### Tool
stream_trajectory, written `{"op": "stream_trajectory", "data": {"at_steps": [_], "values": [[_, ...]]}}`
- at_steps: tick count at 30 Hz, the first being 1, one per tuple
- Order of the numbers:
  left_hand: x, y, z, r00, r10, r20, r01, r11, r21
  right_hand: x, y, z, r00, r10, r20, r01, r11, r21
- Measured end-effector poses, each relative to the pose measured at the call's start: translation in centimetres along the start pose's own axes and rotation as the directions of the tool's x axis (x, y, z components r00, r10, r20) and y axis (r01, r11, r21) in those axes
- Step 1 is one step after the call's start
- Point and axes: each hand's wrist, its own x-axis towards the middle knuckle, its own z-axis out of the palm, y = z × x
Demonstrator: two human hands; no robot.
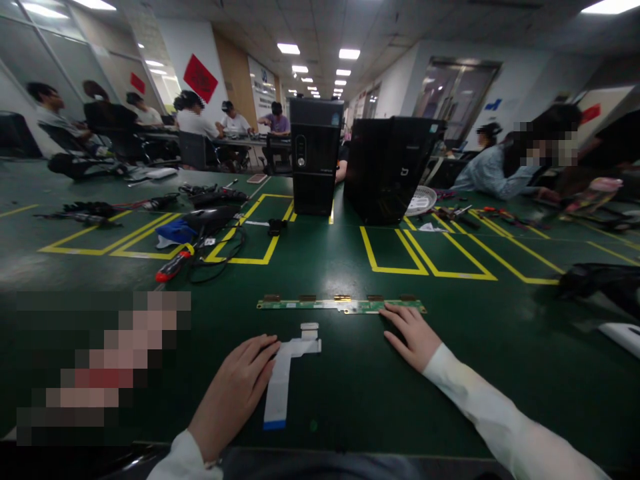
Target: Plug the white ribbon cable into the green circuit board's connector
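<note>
A white flat ribbon cable [280,383] with a blue end strip lies on the green table, bent near its top towards a small connector. My left hand [237,377] rests at its left edge, fingers stretched out, fingertips touching the cable. Beyond it, a long narrow green circuit board [313,305] lies crosswise, with several brownish tabs along its far edge. My right hand [411,333] is open at the board's right part; its fingertips touch the near edge there, while the thumb is apart on the table.
Two black computer towers [316,157] stand at the table's middle. To the left lie a red-handled screwdriver [173,267], a blue object [176,231] and tangled cables. Yellow tape marks [400,270] outline areas. A white basket [421,200] sits to the right. Several people work in the background.
</note>
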Motion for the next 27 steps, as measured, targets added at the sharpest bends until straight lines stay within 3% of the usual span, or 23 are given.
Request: {"op": "stream_trajectory", "data": {"at_steps": [8, 13, 17, 23, 27], "values": [[0.1, 0.1, -0.1, 1.0, 0.016, -0.007, -0.016, 1.0, -0.01, 4.0, -6.8, 2.0, 1.0, 0.015, 0.014, -0.015, 1.0, -0.007], [-0.1, -0.1, 0.2, 1.0, 0.001, 0.002, -0.001, 1.0, -0.001, 4.2, -8.8, 2.0, 0.999, 0.012, 0.045, -0.011, 1.0, -0.018], [0.0, 0.0, 0.1, 1.0, 0.0, -0.012, 0.0, 1.0, -0.016, 4.1, -7.7, 1.7, 0.999, -0.03, 0.019, 0.03, 0.999, 0.029], [0.1, 0.0, -0.3, 1.0, -0.016, 0.003, 0.016, 0.999, -0.041, 4.2, -3.9, 1.8, 0.986, -0.166, -0.014, 0.166, 0.973, 0.163], [0.5, 1.1, -0.3, 0.999, 0.022, 0.039, -0.02, 0.999, -0.05, 4.4, -2.6, 2.1, 0.98, -0.197, 0.016, 0.192, 0.967, 0.168]]}}
